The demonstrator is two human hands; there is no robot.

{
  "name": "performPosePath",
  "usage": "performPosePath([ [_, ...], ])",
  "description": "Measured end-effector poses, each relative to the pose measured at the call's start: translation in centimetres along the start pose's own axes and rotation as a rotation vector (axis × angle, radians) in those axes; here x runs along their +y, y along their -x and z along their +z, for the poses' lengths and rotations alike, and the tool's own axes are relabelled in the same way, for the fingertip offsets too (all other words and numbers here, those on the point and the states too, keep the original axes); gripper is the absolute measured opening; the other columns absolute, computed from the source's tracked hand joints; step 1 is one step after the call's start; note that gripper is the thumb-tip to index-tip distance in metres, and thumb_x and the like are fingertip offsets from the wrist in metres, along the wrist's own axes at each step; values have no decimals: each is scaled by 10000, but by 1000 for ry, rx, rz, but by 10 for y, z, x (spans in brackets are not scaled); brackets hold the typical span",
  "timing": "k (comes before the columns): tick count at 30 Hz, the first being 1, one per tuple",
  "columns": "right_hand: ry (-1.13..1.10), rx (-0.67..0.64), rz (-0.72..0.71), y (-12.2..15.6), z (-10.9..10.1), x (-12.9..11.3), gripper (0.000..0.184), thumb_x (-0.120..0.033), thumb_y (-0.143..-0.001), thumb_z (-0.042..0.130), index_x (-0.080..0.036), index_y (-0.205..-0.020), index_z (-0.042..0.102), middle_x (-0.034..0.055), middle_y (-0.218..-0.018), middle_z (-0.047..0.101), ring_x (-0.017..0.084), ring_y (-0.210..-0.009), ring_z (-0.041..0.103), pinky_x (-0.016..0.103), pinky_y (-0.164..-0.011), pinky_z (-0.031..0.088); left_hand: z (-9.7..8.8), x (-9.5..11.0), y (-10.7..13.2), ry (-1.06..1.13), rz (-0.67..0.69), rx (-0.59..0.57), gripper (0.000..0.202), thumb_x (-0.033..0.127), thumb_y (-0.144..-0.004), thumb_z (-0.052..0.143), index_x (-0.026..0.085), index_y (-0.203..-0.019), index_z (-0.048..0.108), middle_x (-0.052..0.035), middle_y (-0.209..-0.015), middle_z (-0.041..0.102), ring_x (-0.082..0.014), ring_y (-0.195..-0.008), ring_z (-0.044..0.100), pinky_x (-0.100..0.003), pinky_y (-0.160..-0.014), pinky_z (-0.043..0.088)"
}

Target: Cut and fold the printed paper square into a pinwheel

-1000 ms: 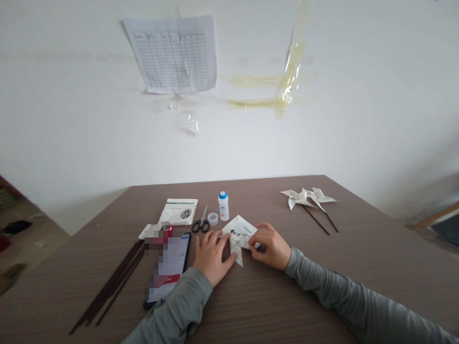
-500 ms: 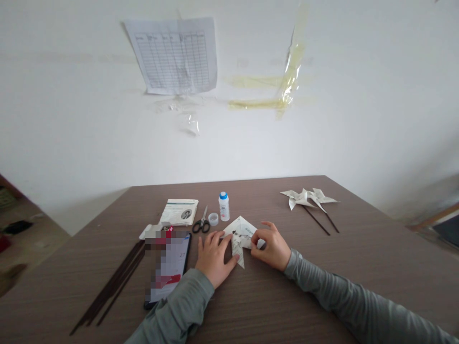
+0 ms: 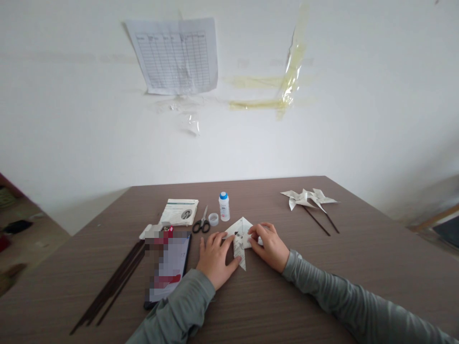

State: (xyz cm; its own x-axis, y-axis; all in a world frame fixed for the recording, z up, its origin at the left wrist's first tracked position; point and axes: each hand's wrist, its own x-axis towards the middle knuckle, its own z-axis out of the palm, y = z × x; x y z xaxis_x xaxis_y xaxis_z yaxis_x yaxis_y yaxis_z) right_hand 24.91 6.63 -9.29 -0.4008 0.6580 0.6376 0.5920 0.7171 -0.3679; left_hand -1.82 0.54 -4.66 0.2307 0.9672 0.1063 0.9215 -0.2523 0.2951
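Observation:
A folded printed paper (image 3: 239,247) lies flat on the table in front of me, with triangular points and a downward flap like part of a pinwheel. My left hand (image 3: 216,258) rests on its left side with the fingers spread, thumb and fingertips touching the paper. On the paper's right side, my right hand (image 3: 269,246) has thumb and forefinger pinched together at a fold. The fingers partly hide that edge of the paper. Just beyond stand a white glue bottle with a blue cap (image 3: 224,206) and a small clear cap (image 3: 213,219).
Scissors (image 3: 201,224) lie beside a stack of printed paper squares (image 3: 179,212). A phone (image 3: 168,267) and several dark sticks (image 3: 111,282) are at the left. Two paper pinwheels on sticks (image 3: 304,198) lie at the back right. Behind the table (image 3: 358,258) rises a white wall (image 3: 251,148).
My right hand has shifted slightly left over the paper, its fingers drawn closer together. The paper has moved a little to the right; my left hand stays on it.

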Motion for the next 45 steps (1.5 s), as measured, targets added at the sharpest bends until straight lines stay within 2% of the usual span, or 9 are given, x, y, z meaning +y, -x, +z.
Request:
performPosePath([
  [5,14,-2,20,1,-3,3,42,-262,-1182,799,-293,-1160,781,16,-915,875,302,-820,891,628,-1207,719,-1,-1,-1,-6,-4,-17,671,464,-1111,849,368,-1775,826,-163,-1841,800,-507,-1799,624,-867,-1551,414],
  [9,37,-31,6,2,-7,4,153,-317,-1247,785,-274,-1132,877,34,-929,891,281,-861,890,605,-1247,697,0,-2,0,-12,-8,3,684,440,-1115,843,349,-1792,816,-178,-1839,806,-522,-1805,621,-887,-1551,399],
  [15,44,-78,-55,3,-11,2,194,-280,-1268,777,-294,-1260,970,70,-1113,973,292,-1041,937,608,-1325,669,-2,-4,0,-34,-26,-13,705,487,-1134,806,358,-1827,788,-167,-1853,794,-507,-1821,599,-860,-1555,400],
  [18,58,-83,-86,4,-11,1,225,-243,-1260,776,-312,-1296,988,79,-1158,988,306,-1069,940,641,-1334,664,-1,-4,0,-39,-32,11,701,503,-1112,835,404,-1804,801,-133,-1828,813,-491,-1797,618,-820,-1547,432],
  [21,88,-86,-112,4,-10,1,241,-217,-1252,770,-300,-1282,994,83,-1149,988,308,-1060,932,685,-1331,659,-2,-4,0,-27,-34,8,730,504,-1108,835,388,-1826,790,-149,-1831,808,-505,-1794,620,-834,-1549,421],
  [28,114,-107,-122,3,-13,-2,301,-208,-1267,711,-325,-1293,988,85,-1150,981,300,-1069,914,630,-1339,669,-2,-1,-1,2,-8,9,712,423,-1091,872,399,-1800,820,-131,-1859,804,-514,-1816,625,-864,-1552,423],
  [33,116,-98,-129,2,-14,-4,316,-204,-1254,702,-340,-1287,986,80,-1131,970,323,-1056,918,651,-1311,699,0,6,-2,8,4,39,736,330,-1070,866,375,-1804,814,-120,-1875,800,-526,-1831,624,-893,-1572,381],
  [39,104,-93,-110,3,-12,-7,296,-184,-1244,743,-360,-1271,979,76,-1120,962,327,-1057,926,658,-1333,678,-13,14,-5,6,26,-48,772,338,-1075,855,378,-1843,783,-142,-1858,804,-545,-1812,629,-929,-1576,335],
  [45,155,-173,-54,6,-11,-7,342,-214,-1302,678,-340,-1356,991,78,-1176,963,304,-1154,916,720,-1431,595,-27,26,-7,1,8,-75,712,335,-1030,930,401,-1737,883,-152,-1788,825,-543,-1759,672,-963,-1562,323],
])
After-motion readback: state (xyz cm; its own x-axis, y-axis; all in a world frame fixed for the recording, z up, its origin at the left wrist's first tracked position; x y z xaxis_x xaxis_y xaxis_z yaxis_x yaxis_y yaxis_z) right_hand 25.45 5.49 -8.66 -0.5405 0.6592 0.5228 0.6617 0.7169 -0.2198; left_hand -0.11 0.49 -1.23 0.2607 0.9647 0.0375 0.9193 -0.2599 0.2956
